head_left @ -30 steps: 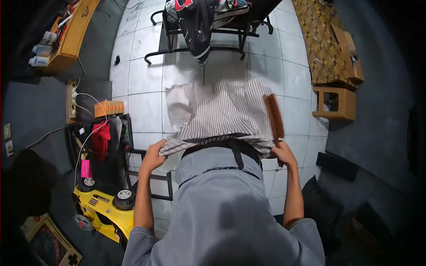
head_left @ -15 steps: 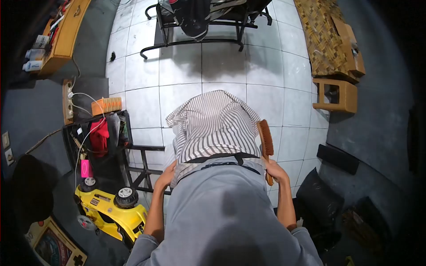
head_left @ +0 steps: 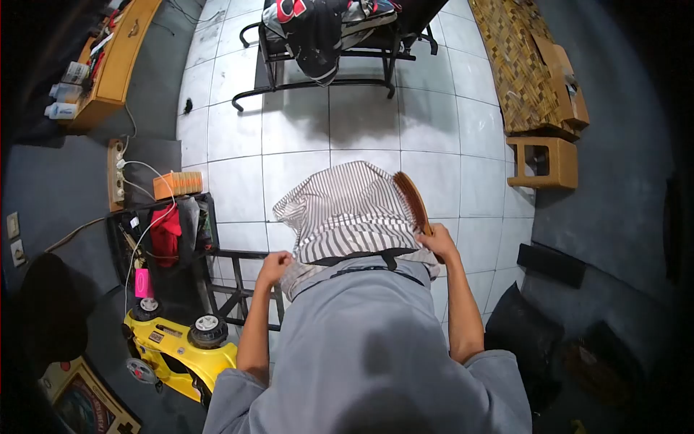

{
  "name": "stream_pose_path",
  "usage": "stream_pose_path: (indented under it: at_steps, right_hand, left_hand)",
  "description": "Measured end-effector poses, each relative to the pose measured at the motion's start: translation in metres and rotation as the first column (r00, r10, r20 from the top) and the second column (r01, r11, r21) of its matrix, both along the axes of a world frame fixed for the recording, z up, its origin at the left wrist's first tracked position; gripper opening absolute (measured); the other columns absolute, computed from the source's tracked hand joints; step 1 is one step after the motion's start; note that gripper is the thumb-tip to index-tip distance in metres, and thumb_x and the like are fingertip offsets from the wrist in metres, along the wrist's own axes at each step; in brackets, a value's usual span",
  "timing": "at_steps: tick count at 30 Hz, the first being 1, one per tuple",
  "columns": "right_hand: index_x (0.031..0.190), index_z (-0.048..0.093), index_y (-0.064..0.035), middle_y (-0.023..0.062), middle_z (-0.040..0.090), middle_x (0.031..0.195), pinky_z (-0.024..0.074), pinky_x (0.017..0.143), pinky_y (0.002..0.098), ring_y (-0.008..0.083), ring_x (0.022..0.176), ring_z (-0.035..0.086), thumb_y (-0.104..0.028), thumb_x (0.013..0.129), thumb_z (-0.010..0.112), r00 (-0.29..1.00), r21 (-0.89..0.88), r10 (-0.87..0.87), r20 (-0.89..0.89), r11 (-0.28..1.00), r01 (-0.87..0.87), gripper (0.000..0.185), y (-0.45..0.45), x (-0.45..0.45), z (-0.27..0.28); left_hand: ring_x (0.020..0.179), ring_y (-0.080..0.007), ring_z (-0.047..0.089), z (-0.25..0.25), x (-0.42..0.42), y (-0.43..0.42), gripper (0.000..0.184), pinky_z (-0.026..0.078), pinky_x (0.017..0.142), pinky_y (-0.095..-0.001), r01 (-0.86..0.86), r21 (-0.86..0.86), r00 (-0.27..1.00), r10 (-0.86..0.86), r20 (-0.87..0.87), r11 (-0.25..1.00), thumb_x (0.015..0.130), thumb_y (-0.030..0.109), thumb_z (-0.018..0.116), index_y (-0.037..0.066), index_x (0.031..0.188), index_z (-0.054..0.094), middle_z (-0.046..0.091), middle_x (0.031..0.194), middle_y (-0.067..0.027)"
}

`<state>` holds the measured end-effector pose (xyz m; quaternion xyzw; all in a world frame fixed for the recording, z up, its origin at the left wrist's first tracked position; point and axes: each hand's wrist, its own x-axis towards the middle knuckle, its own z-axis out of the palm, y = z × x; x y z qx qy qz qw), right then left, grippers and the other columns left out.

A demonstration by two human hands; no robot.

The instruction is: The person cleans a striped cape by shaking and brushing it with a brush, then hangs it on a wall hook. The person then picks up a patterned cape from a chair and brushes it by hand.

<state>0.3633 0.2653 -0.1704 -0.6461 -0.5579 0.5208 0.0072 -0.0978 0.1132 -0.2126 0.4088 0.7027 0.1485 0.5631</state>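
Brush [head_left: 414, 202] handle within right fingers [head_left: 425, 239]

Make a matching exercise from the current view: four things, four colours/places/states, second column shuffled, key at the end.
Things
1. brush
2. cloth
3. toy car
4. stool

Descriptions
A. yellow, at lower left of the picture
B. tan, on the right side of the picture
C. held in the right grip
D. marked with dark and light stripes

Pairs: 1-C, 2-D, 3-A, 4-B
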Motion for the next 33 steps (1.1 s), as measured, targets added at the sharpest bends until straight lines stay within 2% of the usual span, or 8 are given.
stream_pose_path:
  at_steps: [5,9,13,17,22,23,27,33]
  right_hand:
    - [0.078,0.056,0.0033,0.0256,0.056,0.072,0.0439,0.061,0.0406,0.0425,0.069,0.055,-0.013,0.074,0.054,0.959,0.472,-0.281,0.028,0.850,0.235,0.017,0.063,-0.035,0.045]
    - [0.088,0.062,0.0017,0.0079,0.062,0.072,0.0444,0.059,0.0283,0.0149,0.061,0.055,-0.006,0.077,0.059,0.820,0.671,-0.420,-0.389,0.481,0.565,0.014,0.099,-0.049,0.086]
    - [0.087,0.060,0.0026,0.0119,0.061,0.074,0.0437,0.059,0.0313,0.0233,0.062,0.055,0.000,0.076,0.058,0.905,0.853,-0.280,-0.318,0.333,0.403,0.012,0.111,-0.050,0.127]
    - [0.082,0.059,0.0007,0.0183,0.058,0.072,0.0448,0.061,0.0392,0.0387,0.068,0.056,-0.005,0.073,0.057,0.976,0.787,-0.205,0.072,0.612,0.071,0.011,0.103,-0.038,0.122]
    - [0.081,0.061,0.0062,0.0199,0.060,0.066,0.0454,0.058,0.0332,0.0226,0.059,0.061,-0.011,0.076,0.063,0.923,0.520,-0.384,-0.019,0.785,0.337,0.018,0.076,-0.062,0.133]
    - [0.078,0.061,0.0082,0.0133,0.060,0.059,0.0443,0.054,0.0315,0.0146,0.056,0.058,-0.014,0.078,0.064,0.875,0.523,-0.379,-0.301,0.702,0.484,0.022,0.070,-0.071,0.123]
    - [0.085,0.063,0.0052,0.0038,0.063,0.074,0.0441,0.061,0.0253,0.0098,0.066,0.056,-0.011,0.078,0.064,0.710,0.260,-0.450,-0.542,0.713,0.651,0.018,0.051,-0.126,0.119]
    - [0.083,0.063,0.0037,0.0031,0.062,0.067,0.0438,0.057,0.0247,0.0083,0.061,0.056,-0.010,0.075,0.065,0.752,0.212,-0.393,-0.529,0.797,0.566,0.016,0.047,-0.153,0.160]
  left_hand:
    - [0.071,-0.0266,0.061,0.076,-0.008,0.102,0.012,0.046,0.067,-0.0327,-0.014,0.504,0.895,0.236,-0.378,0.863,0.084,0.007,0.052,-0.002,0.084,0.060,0.061,0.075,-0.0156]
    - [0.076,-0.0300,0.059,0.168,0.006,0.164,0.009,0.045,0.069,-0.0347,0.072,0.795,0.813,0.426,-0.396,0.603,0.084,0.003,0.052,-0.002,0.089,0.058,0.059,0.083,-0.0159]
    - [0.078,-0.0256,0.059,0.203,0.011,0.180,0.010,0.045,0.070,-0.0315,-0.009,0.894,0.777,0.565,-0.276,0.449,0.084,0.001,0.053,-0.002,0.091,0.058,0.059,0.084,-0.0152]
    - [0.059,-0.0156,0.056,0.160,0.006,0.172,0.014,0.045,0.058,-0.0287,-0.157,0.709,0.844,0.466,-0.265,0.688,0.086,0.009,0.051,-0.002,0.092,0.058,0.059,0.065,-0.0106]
    - [0.056,-0.0099,0.048,0.192,0.047,0.163,0.013,0.040,0.052,-0.0268,-0.479,0.590,0.790,0.612,-0.033,0.650,0.087,0.010,0.048,-0.001,0.087,0.055,0.053,0.064,-0.0048]
    - [0.055,-0.0104,0.048,0.195,0.060,0.162,0.013,0.039,0.050,-0.0281,-0.519,0.556,0.797,0.602,0.042,0.649,0.087,0.009,0.046,-0.002,0.086,0.054,0.053,0.062,-0.0048]
    - [0.057,-0.0076,0.048,0.172,0.106,0.155,0.021,0.038,0.053,-0.0219,-0.437,0.401,0.883,0.298,0.364,0.806,0.090,0.007,0.038,0.001,0.080,0.056,0.054,0.065,-0.0009]
    - [0.053,-0.0025,0.033,0.201,0.150,0.158,0.031,0.030,0.050,-0.0182,-0.387,-0.117,0.668,0.366,0.648,0.915,0.093,0.023,0.047,-0.002,0.103,0.062,0.049,0.067,0.0048]
